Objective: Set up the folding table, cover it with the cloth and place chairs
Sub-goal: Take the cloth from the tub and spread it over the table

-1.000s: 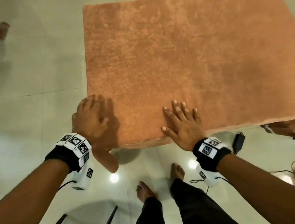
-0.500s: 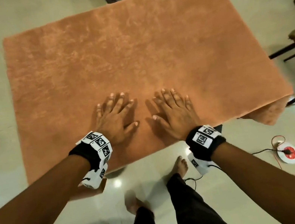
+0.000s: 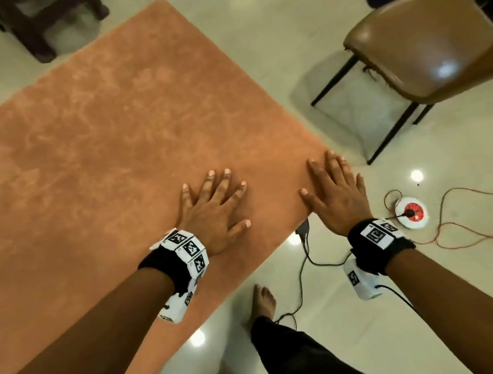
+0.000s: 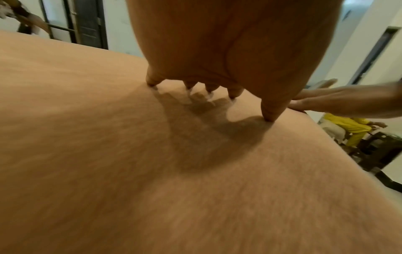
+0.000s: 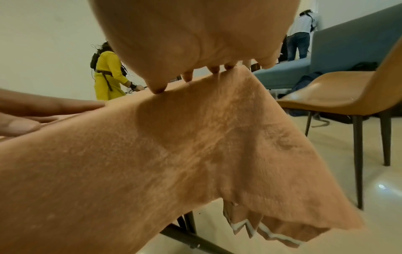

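Hands (image 3: 214, 205) slid cornerward (hem (image 5: 267, 235) droops).

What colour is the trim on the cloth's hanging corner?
White, in a zigzag band along the hem of the orange-tan cloth; the right wrist view shows it best.

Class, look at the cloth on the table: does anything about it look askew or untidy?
Yes. At the corner under the right hand, the cloth hangs bunched in folds, showing its white zigzag trim. The left hand presses the flat top, which looks smooth.
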`<act>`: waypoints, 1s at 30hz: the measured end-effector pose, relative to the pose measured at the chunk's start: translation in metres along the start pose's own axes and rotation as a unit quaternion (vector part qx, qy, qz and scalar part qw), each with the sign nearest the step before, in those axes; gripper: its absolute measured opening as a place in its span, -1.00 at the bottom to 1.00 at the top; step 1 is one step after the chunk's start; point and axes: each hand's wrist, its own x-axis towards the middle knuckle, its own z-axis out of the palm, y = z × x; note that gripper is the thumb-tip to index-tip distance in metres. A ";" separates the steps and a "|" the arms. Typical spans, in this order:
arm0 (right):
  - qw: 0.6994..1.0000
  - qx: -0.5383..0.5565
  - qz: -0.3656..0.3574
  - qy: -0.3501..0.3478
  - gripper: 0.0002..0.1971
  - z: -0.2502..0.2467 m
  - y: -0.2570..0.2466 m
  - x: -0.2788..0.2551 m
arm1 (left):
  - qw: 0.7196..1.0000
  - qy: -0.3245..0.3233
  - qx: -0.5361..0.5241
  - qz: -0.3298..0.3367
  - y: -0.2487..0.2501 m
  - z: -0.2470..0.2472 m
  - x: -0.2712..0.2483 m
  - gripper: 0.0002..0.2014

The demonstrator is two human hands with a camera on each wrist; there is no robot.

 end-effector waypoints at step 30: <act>0.982 -0.069 -0.169 -0.039 -0.31 -0.052 -0.125 0.174 | 0.984 0.042 -0.070 -0.162 -0.148 -0.091 0.107 -0.23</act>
